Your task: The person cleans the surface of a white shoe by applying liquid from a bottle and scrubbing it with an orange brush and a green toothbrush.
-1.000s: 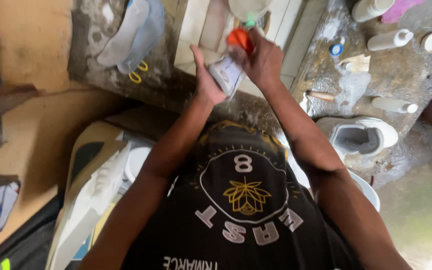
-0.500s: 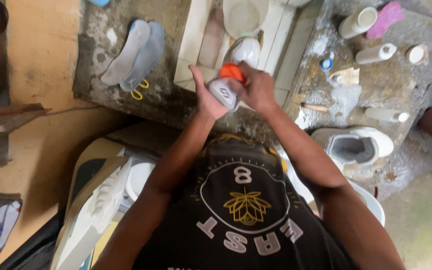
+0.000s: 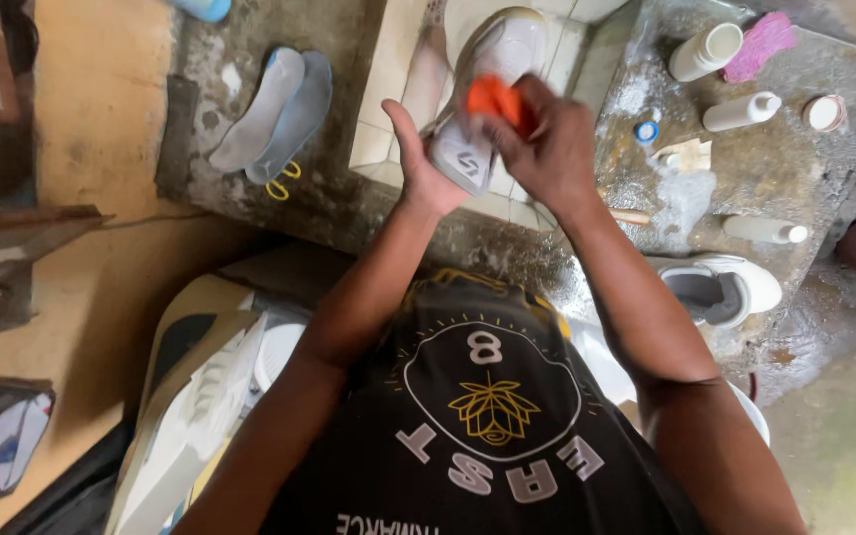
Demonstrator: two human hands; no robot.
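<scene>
Your left hand (image 3: 418, 163) grips white shoe (image 3: 482, 94) | your right hand (image 3: 547, 139) pinches orange cloth (image 3: 497, 99) against it | above tiled sink (image 3: 388, 89)

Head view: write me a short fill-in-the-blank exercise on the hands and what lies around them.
1. The left hand holds a white ____.
2. The right hand presses an ____ scrubber against it.
3. Two insoles lie to the ____ of the tiled basin.
Missing: shoe; orange; left

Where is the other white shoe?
In the head view, the second white sneaker sits on the wet concrete ledge at the right, just past the person's right forearm and below a lying white bottle.
</scene>
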